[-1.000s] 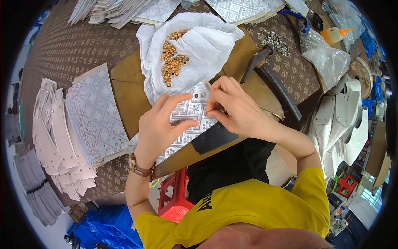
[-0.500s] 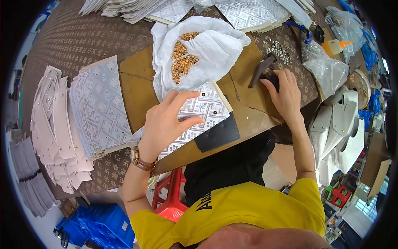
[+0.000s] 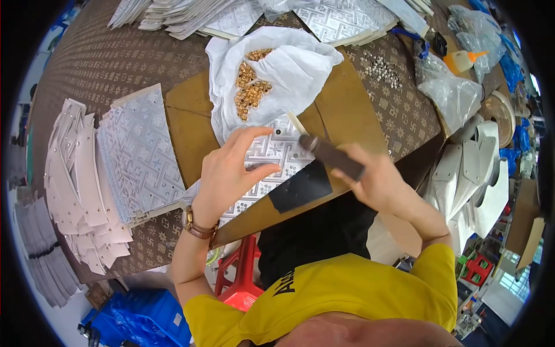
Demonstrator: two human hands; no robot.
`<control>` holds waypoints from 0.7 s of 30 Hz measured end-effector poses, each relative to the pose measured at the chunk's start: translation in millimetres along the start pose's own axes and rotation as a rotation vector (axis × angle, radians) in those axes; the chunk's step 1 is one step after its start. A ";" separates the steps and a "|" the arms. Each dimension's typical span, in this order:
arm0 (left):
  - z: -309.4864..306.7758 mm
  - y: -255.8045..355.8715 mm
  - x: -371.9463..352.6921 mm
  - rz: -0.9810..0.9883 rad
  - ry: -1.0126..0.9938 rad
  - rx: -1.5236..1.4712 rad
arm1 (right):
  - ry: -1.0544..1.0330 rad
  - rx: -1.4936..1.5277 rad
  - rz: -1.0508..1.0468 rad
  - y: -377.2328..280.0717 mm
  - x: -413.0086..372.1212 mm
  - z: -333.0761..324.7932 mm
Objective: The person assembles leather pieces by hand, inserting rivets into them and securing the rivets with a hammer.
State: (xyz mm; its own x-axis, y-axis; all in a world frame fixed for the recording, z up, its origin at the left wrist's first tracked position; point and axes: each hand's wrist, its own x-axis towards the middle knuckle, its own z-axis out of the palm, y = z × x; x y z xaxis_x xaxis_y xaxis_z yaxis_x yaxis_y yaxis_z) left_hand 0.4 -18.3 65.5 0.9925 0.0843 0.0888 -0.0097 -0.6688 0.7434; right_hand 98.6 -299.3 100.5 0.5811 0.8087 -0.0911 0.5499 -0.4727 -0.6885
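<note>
My left hand (image 3: 225, 170) rests on a silver-grey patterned panel (image 3: 289, 165), its thumb and fingers spread apart. A dark stud shows in the panel near my fingertips. In my right hand (image 3: 378, 180) is a dark hammer (image 3: 336, 159), blurred by motion, held over the panel's right end; my hand hides part of it. The panel lies partly over a black pad (image 3: 302, 188) on the brown board (image 3: 352, 110). Gold studs (image 3: 250, 95) lie in a pile on crumpled white wrapping (image 3: 306, 69) just beyond the panel.
Stacked patterned panels (image 3: 141, 150) and pale studded strips (image 3: 81, 179) lie at the left. Small silver pieces (image 3: 383, 72), a plastic bag (image 3: 454, 95) and an orange-tipped bottle (image 3: 461, 62) are at the right. More panels (image 3: 347, 20) lie along the back.
The hammer has been picked up from the board's right side. My right hand has carried it left and nearer, over the panel. My left hand stays nearly in place.
</note>
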 end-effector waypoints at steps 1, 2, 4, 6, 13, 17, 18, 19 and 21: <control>0.4 -0.6 -2.8 -0.013 -0.019 0.005 | 0.123 -0.031 0.079 1.0 -1.3 -4.7; 0.5 -1.3 -4.2 -0.019 -0.041 0.012 | 0.252 -0.062 0.160 3.7 -2.9 -9.5; -1.4 -0.1 -3.6 -0.017 -0.042 0.027 | 0.459 -0.168 0.173 29.3 3.2 -16.0; -2.8 4.0 -3.5 -0.028 -0.049 0.010 | 0.518 -0.351 0.176 56.0 8.9 -24.7; -30.2 -27.3 5.8 -0.145 -0.320 -1.067 | 0.666 -0.160 -0.168 17.4 44.7 -27.8; -42.3 -18.2 -2.3 -0.119 -0.541 -2.025 | 0.552 0.238 -0.419 -19.4 91.4 5.1; -35.6 -14.1 -4.9 -0.188 -0.461 -2.114 | 0.572 0.324 -0.569 -25.7 106.0 17.2; -28.3 -17.9 -2.5 -0.200 -0.467 -2.088 | 0.586 0.401 -0.714 -31.5 116.7 25.9; -9.4 -33.4 2.9 -0.215 -0.712 -2.167 | 0.643 0.405 -0.727 -42.4 125.6 35.3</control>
State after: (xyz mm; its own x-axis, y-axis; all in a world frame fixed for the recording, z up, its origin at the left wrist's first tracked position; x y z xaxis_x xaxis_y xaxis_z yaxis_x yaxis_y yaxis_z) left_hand 2.5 11.3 47.2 0.8614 -0.4908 0.1311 0.4780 0.8704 0.1181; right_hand 127.1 -165.4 92.8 0.4655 0.4568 0.7580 0.7215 0.3001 -0.6240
